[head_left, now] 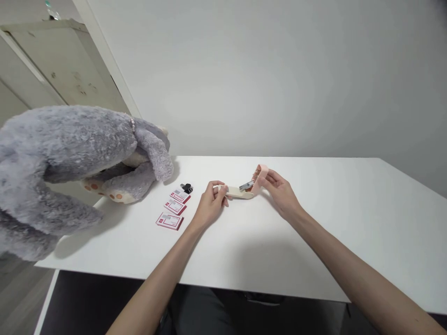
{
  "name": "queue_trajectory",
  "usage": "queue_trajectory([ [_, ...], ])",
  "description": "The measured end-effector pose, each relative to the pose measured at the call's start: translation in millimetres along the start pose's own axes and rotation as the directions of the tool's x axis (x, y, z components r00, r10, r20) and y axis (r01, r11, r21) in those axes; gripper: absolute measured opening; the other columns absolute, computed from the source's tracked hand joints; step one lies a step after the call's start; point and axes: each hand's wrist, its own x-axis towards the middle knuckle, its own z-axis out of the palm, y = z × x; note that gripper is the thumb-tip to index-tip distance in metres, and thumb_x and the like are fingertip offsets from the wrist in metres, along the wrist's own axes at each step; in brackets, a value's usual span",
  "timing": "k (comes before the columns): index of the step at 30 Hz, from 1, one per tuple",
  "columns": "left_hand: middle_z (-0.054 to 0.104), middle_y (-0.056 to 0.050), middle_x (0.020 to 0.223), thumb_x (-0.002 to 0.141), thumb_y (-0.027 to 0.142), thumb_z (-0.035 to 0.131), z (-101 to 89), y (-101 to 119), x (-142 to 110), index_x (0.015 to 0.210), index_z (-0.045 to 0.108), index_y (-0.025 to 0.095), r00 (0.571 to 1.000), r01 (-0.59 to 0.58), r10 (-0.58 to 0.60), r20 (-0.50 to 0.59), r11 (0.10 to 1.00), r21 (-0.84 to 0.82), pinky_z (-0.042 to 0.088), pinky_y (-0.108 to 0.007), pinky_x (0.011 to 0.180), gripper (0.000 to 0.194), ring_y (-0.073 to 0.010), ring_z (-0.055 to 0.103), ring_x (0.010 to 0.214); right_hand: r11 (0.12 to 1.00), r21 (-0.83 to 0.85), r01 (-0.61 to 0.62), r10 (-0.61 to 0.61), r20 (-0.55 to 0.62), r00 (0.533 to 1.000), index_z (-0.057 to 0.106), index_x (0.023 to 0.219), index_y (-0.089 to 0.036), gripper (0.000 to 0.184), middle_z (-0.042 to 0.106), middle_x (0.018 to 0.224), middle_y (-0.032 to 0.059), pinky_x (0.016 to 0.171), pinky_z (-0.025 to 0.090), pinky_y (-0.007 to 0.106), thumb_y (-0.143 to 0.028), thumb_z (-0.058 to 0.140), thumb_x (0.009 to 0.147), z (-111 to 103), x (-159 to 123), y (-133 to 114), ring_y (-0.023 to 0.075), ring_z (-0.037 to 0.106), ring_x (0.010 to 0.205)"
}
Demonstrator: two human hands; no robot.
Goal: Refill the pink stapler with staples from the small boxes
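A stapler (pixel 240 193) lies spread open in the middle of the white table, with a cream base, a pink top cover and a metal magazine between them. My left hand (pixel 210 199) is closed on the end of the cream base, its thumb on top. With thumb and fingers, my right hand (pixel 281 190) pinches the pink cover, which is tipped up and back from the base. Whether staples sit in the magazine is too small to tell. Left of my left hand, small red-and-white boxes (pixel 169 221) lie in a row beside a black staple remover (pixel 187 188).
A large grey plush toy (pixel 87 139) leans over the table's left end, one limb near the small boxes. The table (pixel 335 223) meets a plain wall (pixel 265 79) at the back. A metal cabinet (pixel 66 60) stands at far left, with a bottle (pixel 52 11) on top.
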Motion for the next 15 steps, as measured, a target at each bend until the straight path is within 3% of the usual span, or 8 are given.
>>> queue_trajectory([
  [7,0.075,-0.005,0.097,0.100,0.043,0.066,3.6,0.1,-1.7,0.120,0.050,0.022,0.990,0.038,-0.025,0.141,0.995,-0.092,0.050,-0.029,0.074,0.033,-0.0133,0.067,0.074,0.996,-0.040,-0.077,0.076,-0.012,0.997,0.074,0.127,-0.026,0.050,0.078,0.122,0.0103,0.090,0.060,0.045,-0.056,0.079,0.087,3.2,-3.8,-7.6,0.0295,0.071,0.110],
  [15,0.072,-0.002,0.091,0.095,0.036,0.069,4.5,12.4,-8.8,0.119,0.053,0.022,0.986,0.053,-0.051,0.159,0.999,-0.005,0.046,-0.027,0.066,0.033,-0.0152,0.066,0.074,0.991,-0.109,-0.078,0.083,0.042,0.996,0.079,0.122,-0.027,0.050,0.078,0.128,0.0096,0.092,0.061,0.047,-0.059,0.082,0.084,6.4,-9.2,-2.7,0.0320,0.073,0.114],
])
